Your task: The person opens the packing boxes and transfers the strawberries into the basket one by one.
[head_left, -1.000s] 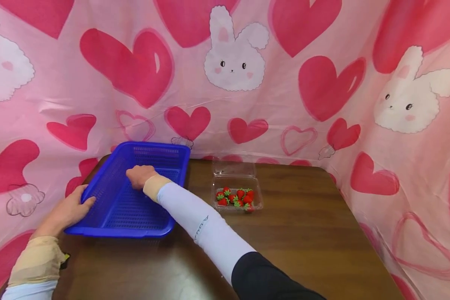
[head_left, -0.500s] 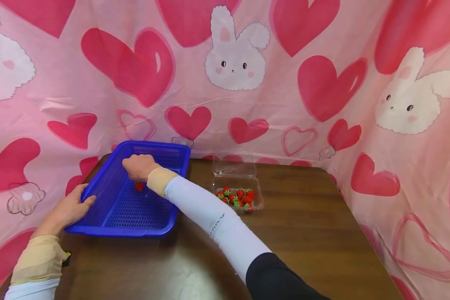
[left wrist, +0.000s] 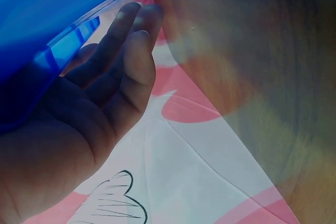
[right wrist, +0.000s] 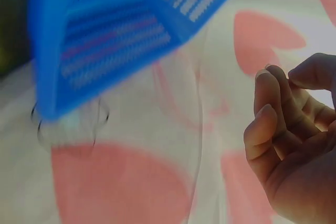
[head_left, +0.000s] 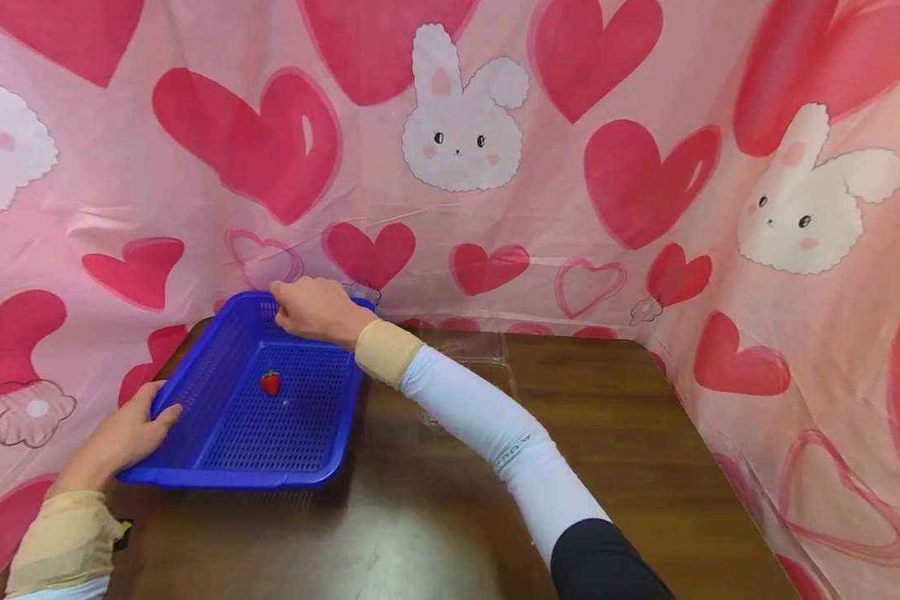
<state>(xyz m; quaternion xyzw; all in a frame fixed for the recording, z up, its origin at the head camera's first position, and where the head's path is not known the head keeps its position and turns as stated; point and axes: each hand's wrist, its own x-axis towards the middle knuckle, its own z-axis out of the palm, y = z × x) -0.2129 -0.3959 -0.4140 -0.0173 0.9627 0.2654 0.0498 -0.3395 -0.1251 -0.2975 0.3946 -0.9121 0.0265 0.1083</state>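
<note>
My left hand (head_left: 131, 429) grips the left rim of a blue perforated plastic basket (head_left: 217, 477). In the left wrist view its fingers (left wrist: 137, 56) curl up beside the basket's edge. One red strawberry (head_left: 271, 382) with a green cap lies on the basket floor. Above the far end of the basket is my right hand (head_left: 318, 308), its fingers loosely bent. The right wrist view shows that hand holding nothing, with the basket's slotted wall (right wrist: 115, 45) off to its side. Behind my right sleeve, a clear plastic clamshell box (head_left: 461, 343) is mostly hidden.
Everything stands on a dark brown wooden table (head_left: 607, 467). A pink cloth (head_left: 555, 200) printed with hearts and rabbits hangs around its back and sides. My right forearm, in a white sleeve (head_left: 480, 408), reaches across the table's middle.
My right hand has let go of the strawberry on the basket floor, then risen and moved right. The sleeve now covers the box of strawberries. My left hand keeps its grip on the basket.
</note>
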